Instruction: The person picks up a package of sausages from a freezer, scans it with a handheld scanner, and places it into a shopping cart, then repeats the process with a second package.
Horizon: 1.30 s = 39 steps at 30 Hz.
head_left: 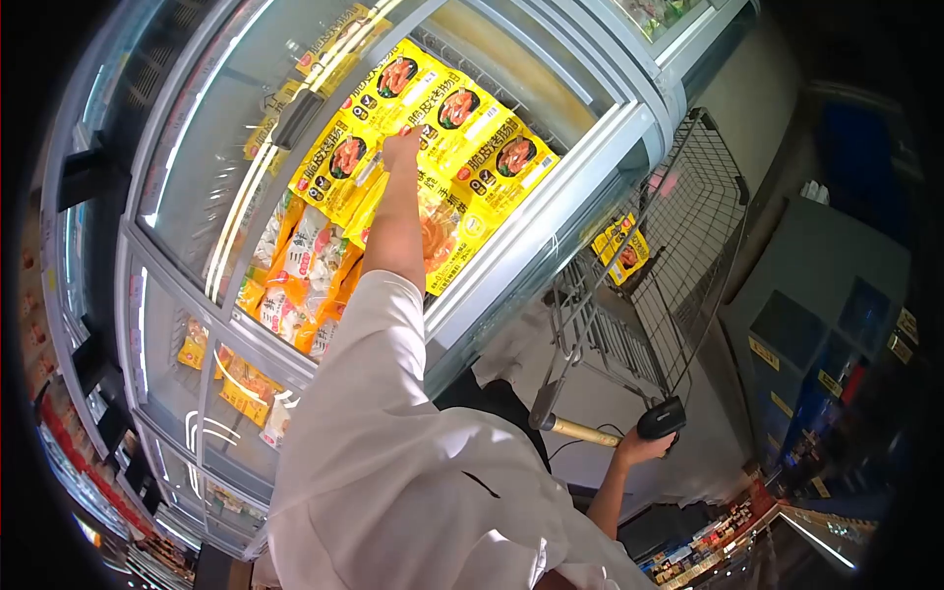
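Observation:
Inside the freezer case, my left hand [401,149] is closed at the edge of a yellow sausage bag [346,157], its fingertips partly hidden. Several more yellow bags [458,106] printed with red sausages lie around it, with a yellow flatbread bag [447,236] beneath my forearm. Out to the right, my right hand [644,449] is wrapped around a black handheld device [661,419] that looks like a barcode scanner. It is beside the tan handle [582,430] of a wire shopping cart [688,187]. One yellow bag [621,248] rests in that cart.
White-and-orange bags [310,246] fill the near left of the case. A sliding glass lid [211,128] covers its left part, and a pale frame [531,231] edges the right. Dark blue crates [806,344] stand beyond the cart.

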Tool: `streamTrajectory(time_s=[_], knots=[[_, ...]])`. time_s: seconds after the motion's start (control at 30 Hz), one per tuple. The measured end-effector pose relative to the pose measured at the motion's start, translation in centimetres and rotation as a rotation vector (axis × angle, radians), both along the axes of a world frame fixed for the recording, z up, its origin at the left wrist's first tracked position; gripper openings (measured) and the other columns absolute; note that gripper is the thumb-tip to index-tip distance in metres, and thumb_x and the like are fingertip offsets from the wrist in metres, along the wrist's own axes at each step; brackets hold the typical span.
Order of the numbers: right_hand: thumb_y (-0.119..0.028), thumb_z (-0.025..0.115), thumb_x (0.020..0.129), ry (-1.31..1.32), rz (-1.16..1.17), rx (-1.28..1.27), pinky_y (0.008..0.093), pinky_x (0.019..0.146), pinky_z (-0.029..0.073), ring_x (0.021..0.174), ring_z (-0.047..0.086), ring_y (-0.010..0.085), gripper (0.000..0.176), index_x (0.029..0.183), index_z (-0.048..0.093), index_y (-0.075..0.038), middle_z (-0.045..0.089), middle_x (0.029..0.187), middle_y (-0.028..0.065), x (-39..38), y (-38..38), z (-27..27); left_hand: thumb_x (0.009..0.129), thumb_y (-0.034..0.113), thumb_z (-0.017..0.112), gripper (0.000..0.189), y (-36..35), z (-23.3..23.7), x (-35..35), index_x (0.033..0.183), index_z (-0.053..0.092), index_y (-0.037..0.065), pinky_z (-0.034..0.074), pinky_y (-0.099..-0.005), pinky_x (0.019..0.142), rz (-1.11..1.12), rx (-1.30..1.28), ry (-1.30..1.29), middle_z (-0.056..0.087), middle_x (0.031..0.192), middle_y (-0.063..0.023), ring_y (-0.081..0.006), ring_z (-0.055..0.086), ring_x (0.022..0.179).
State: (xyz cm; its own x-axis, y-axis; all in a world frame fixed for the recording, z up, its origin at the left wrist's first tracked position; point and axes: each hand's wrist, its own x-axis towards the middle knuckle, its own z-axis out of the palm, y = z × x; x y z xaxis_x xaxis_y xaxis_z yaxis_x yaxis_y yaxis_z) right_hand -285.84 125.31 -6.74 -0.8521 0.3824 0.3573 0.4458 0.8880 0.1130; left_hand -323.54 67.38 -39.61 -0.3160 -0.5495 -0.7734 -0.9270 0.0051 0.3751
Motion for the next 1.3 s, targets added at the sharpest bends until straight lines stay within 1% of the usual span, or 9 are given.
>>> streamTrajectory(time_s=[0.07,0.1,0.33,0.53,0.63,0.73,0.93,1.17,1.3], knots=[[-0.011,0.075,0.076,0.025,0.012,0.020,0.0471,0.093,0.043,0.106,0.057,0.0413,0.046,0.117,0.059,0.004,0.062,0.111,0.0188,-0.3,-0.3,-0.1,0.063,0.066,0.079,0.085,0.0,1.2,-1.1,0.118,0.065,0.002,0.041,-0.0494,0.102,-0.044,-0.149,-0.098,0.068,0.118,-0.0161,-0.0302,0.064,0.111],[-0.010,0.075,0.076,0.005,-0.011,0.003,0.0470,0.093,0.043,0.106,0.057,0.0413,0.046,0.116,0.059,0.004,0.062,0.111,0.0189,-0.7,-0.8,0.3,0.059,0.065,0.082,0.088,-1.4,-4.3,-0.7,0.115,0.065,-0.001,0.046,-0.0459,0.099,-0.021,-0.082,0.037,0.068,0.116,-0.0177,-0.0297,0.065,0.110],[-0.005,0.074,0.072,0.036,0.043,-0.044,0.0458,0.090,0.044,0.104,0.057,0.0406,0.045,0.114,0.060,0.003,0.062,0.109,0.0177,-1.2,-1.2,0.8,0.057,0.054,0.089,0.099,2.3,2.3,0.1,0.125,0.051,-0.008,0.051,-0.0427,0.093,-0.021,-0.471,0.163,0.068,0.109,-0.0218,-0.0368,0.065,0.104],[-0.003,0.074,0.071,0.010,-0.005,-0.043,0.0465,0.089,0.042,0.102,0.057,0.0407,0.041,0.109,0.060,0.003,0.062,0.106,0.0180,-0.2,0.0,0.0,0.067,0.034,0.087,0.063,6.0,9.1,-1.4,0.108,0.051,0.004,0.051,-0.0469,0.085,-0.028,-0.544,0.489,0.066,0.108,-0.0252,-0.0387,0.066,0.098],[-0.002,0.072,0.070,0.096,0.076,-0.038,0.0475,0.082,0.039,0.093,0.054,0.0403,0.035,0.102,0.059,0.002,0.058,0.095,0.0164,-0.6,-1.0,0.8,0.069,0.018,0.086,0.055,6.4,6.8,-3.3,0.112,0.055,0.003,0.053,-0.0390,0.067,0.619,-0.106,0.255,0.068,0.092,-0.0177,-0.0260,0.068,0.082],[-0.003,0.072,0.068,0.176,0.155,-0.067,0.0457,0.077,0.036,0.085,0.050,0.0386,0.033,0.097,0.057,0.000,0.052,0.087,0.0146,-1.2,-1.4,1.7,0.073,0.019,0.084,0.045,5.4,9.9,0.3,0.106,0.062,-0.002,0.051,-0.0339,0.067,0.394,0.112,0.361,0.067,0.083,-0.0141,-0.0227,0.068,0.079],[-0.008,0.073,0.069,0.218,0.166,-0.268,0.0455,0.078,0.036,0.084,0.051,0.0381,0.035,0.098,0.057,-0.002,0.052,0.083,0.0138,-0.2,0.0,1.6,0.079,0.017,0.081,0.043,8.6,25.9,11.0,0.108,0.063,-0.008,0.048,-0.0237,0.075,-0.017,-0.522,0.977,0.072,0.092,-0.0102,-0.0149,0.068,0.085],[-0.008,0.072,0.072,0.358,0.258,-0.438,0.0447,0.079,0.038,0.088,0.053,0.0373,0.036,0.104,0.057,-0.001,0.055,0.089,0.0140,1.2,3.8,6.0,0.088,0.004,0.069,0.033,16.0,50.6,26.4,0.118,0.057,0.000,0.056,-0.0311,0.079,0.246,0.166,1.348,0.069,0.109,-0.0107,-0.0173,0.068,0.094],[-0.007,0.073,0.069,0.357,0.255,-0.582,0.0459,0.081,0.040,0.092,0.054,0.0390,0.041,0.107,0.057,0.000,0.057,0.093,0.0152,3.8,8.3,8.6,0.089,0.004,0.068,0.037,21.5,50.9,30.5,0.122,0.054,0.001,0.059,-0.0353,0.079,0.303,0.333,1.218,0.067,0.112,-0.0110,-0.0209,0.068,0.096]])
